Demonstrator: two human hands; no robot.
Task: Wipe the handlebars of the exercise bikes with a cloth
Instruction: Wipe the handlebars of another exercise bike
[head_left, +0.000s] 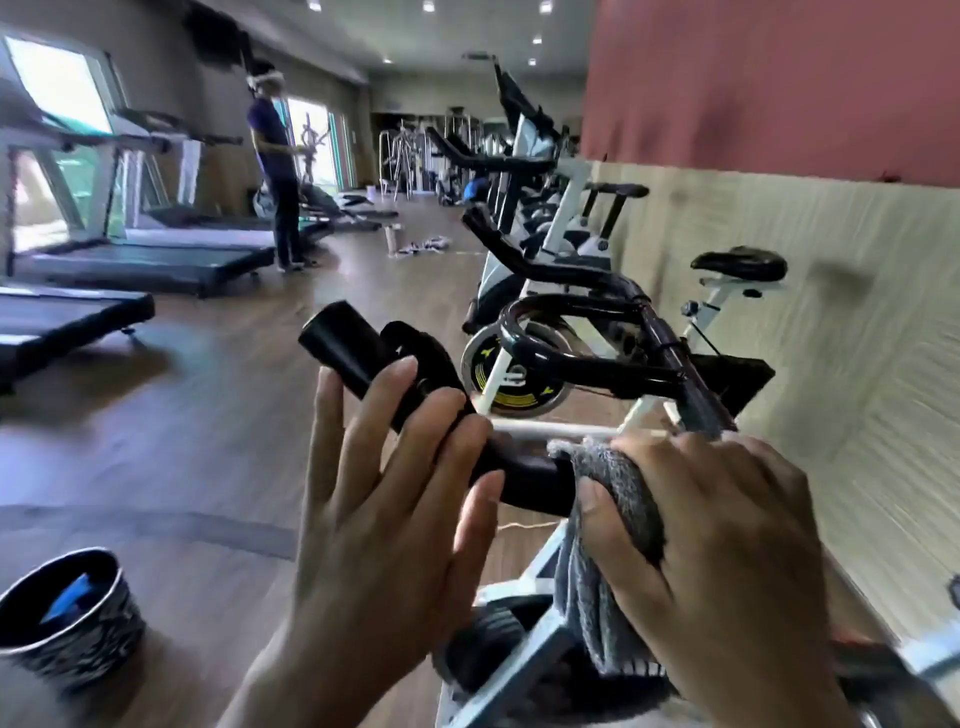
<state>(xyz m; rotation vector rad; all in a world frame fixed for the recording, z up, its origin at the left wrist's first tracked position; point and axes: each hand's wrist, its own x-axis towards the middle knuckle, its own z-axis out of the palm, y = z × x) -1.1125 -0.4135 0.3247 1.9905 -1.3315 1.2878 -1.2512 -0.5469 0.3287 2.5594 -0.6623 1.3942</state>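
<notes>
The black handlebar (524, 480) of the nearest exercise bike crosses the middle of the head view, its left end (340, 340) pointing up and left. My left hand (384, 499) rests against the bar with straight, spread fingers, not wrapped around it. My right hand (717, 545) presses a grey cloth (623, 499) around the bar just right of the left hand. The cloth's loose end hangs down below the bar. Further handlebars (540, 270) of a row of bikes recede behind.
A patterned bucket (67, 623) with something blue inside stands on the wooden floor at lower left. Treadmills (145, 260) line the left side, and a person (275, 161) stands by them. A bike saddle (740, 265) and the wall lie to the right.
</notes>
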